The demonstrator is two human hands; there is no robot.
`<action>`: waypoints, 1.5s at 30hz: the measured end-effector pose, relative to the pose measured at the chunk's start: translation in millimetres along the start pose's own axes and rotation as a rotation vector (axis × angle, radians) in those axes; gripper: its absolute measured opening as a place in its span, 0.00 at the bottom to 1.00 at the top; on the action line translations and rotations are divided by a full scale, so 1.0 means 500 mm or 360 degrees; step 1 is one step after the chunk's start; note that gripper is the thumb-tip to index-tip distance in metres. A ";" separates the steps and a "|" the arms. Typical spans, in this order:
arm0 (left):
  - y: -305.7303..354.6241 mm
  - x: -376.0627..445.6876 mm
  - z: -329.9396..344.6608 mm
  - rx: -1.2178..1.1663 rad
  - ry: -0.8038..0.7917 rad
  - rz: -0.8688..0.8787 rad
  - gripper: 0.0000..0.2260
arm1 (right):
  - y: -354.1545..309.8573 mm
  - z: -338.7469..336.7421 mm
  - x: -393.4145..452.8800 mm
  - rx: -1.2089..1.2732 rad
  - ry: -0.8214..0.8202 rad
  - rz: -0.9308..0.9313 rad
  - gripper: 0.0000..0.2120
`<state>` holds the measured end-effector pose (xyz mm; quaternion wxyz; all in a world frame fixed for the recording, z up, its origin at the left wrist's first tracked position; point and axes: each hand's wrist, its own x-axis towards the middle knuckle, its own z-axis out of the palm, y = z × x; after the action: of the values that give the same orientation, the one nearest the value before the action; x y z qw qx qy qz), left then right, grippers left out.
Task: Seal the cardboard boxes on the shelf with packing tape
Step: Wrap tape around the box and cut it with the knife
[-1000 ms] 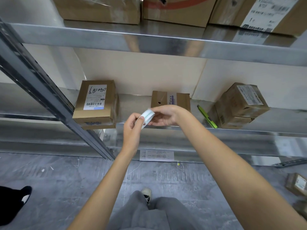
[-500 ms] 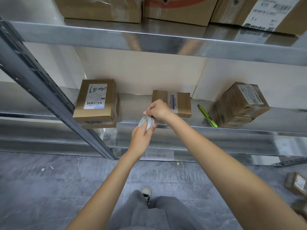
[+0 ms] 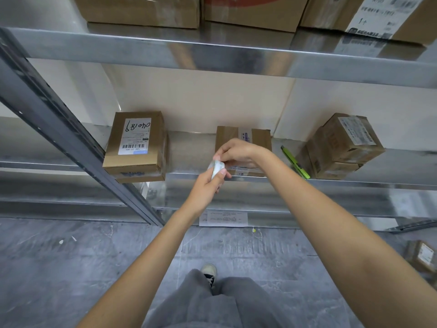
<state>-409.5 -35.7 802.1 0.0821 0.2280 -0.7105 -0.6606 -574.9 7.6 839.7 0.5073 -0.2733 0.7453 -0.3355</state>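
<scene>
A small roll of clear packing tape (image 3: pixel 215 168) is gripped in my left hand (image 3: pixel 208 185), just in front of the metal shelf's (image 3: pixel 189 157) front edge. My right hand (image 3: pixel 236 153) hovers over the roll, its fingertips pinching at the tape's upper rim. Right behind both hands lies a flat cardboard box (image 3: pixel 260 140) with a small label, partly hidden by my right hand. A labelled box (image 3: pixel 136 143) marked 040189 sits to the left. Two stacked boxes (image 3: pixel 343 145) stand at the right.
A green utility knife (image 3: pixel 295 165) lies on the shelf between the middle box and the stacked boxes. A slanted grey upright (image 3: pixel 71 143) crosses the left side. The shelf above carries large boxes (image 3: pixel 255 10). One more box (image 3: pixel 422 255) lies on the floor at right.
Both hands have moved with the tape roll down and toward the middle box. My right hand shifted from the roll's side to its top, while my left hand turned the roll more upright.
</scene>
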 end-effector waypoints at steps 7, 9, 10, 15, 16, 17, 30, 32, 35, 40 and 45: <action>0.015 0.005 0.001 0.0031 -0.0104 0.0067 0.12 | -0.004 -0.041 -0.010 0.0055 -0.0097 0.0014 0.07; 0.015 0.010 0.004 -0.0025 -0.0046 0.0072 0.12 | -0.001 -0.033 -0.006 -0.0020 -0.0019 -0.0024 0.06; 0.016 0.014 0.004 -0.0067 0.0000 0.0053 0.13 | 0.003 -0.029 -0.002 -0.0051 0.0016 -0.0048 0.06; 0.018 0.035 -0.001 -0.0199 0.0190 -0.0137 0.16 | 0.002 -0.044 0.001 -0.0174 0.0091 -0.0068 0.07; 0.020 0.041 -0.001 -0.0202 0.0219 -0.0157 0.16 | -0.002 -0.047 0.002 -0.0185 0.0073 -0.0056 0.08; 0.024 0.047 0.000 -0.0199 0.0249 -0.0178 0.17 | -0.005 -0.049 0.004 -0.0193 0.0064 -0.0042 0.08; 0.021 0.004 0.017 -0.0293 0.0067 0.0089 0.10 | -0.023 -0.083 0.005 -0.0252 -0.0025 0.0074 0.09; 0.020 0.003 0.026 -0.0180 0.0047 0.0022 0.10 | -0.024 -0.089 0.011 -0.0472 -0.0040 0.0102 0.10; 0.006 0.009 0.032 0.0012 0.0127 -0.0071 0.13 | -0.041 -0.111 0.014 -0.0509 0.0111 0.0025 0.09; 0.002 0.025 0.042 -0.0101 0.0289 -0.0435 0.24 | -0.071 -0.149 0.020 -0.0652 0.0173 -0.0176 0.04; 0.022 0.046 0.067 -0.0085 0.0395 -0.0581 0.21 | -0.083 -0.179 0.044 -0.0769 0.0212 -0.0346 0.04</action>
<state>-446.2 -15.5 804.8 0.0540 0.4302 -0.6241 -0.6500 -663.6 -15.1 882.6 0.3382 -0.4421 0.8018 -0.2176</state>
